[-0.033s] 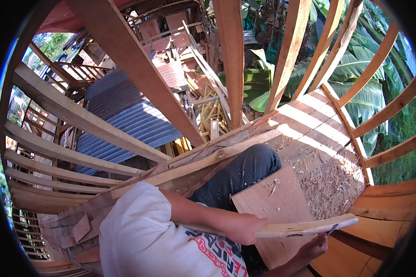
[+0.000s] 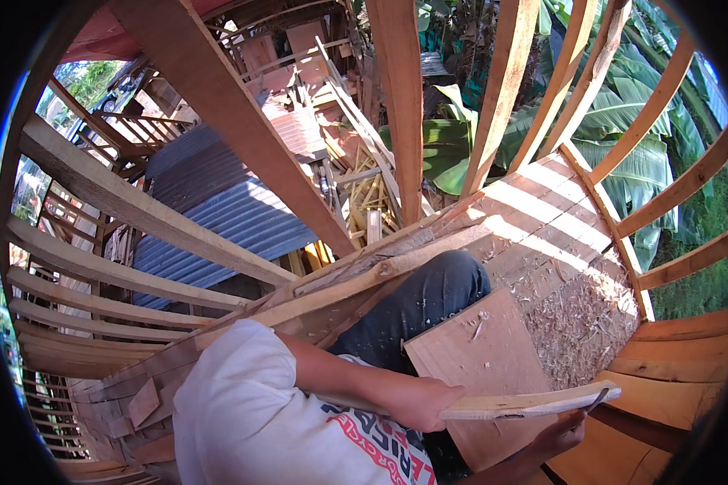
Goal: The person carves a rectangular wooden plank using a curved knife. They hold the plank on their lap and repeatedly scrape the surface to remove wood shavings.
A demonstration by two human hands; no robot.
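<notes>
My left hand is wrapped round one end of a slim, slightly curved wooden strip, which runs off to the right. In my closed right hand is a knife-like tool with a narrow dark blade; its handle is hidden by the fingers. The blade lies against the strip close to its pale far end. Beneath the strip, a flat rectangular board rests aslant beside my bent knee, with a few curled shavings on it.
Wood shavings cover part of the plank floor at right. Curved timber ribs rise all round, with a long beam along the side. A small wood offcut lies at left. Beyond the ribs are a corrugated metal roof and scrap lumber.
My right hand and the blade have shifted slightly right, nearer the strip's far end. The strip and my left hand have moved a little left, and the far end sits slightly lower.
</notes>
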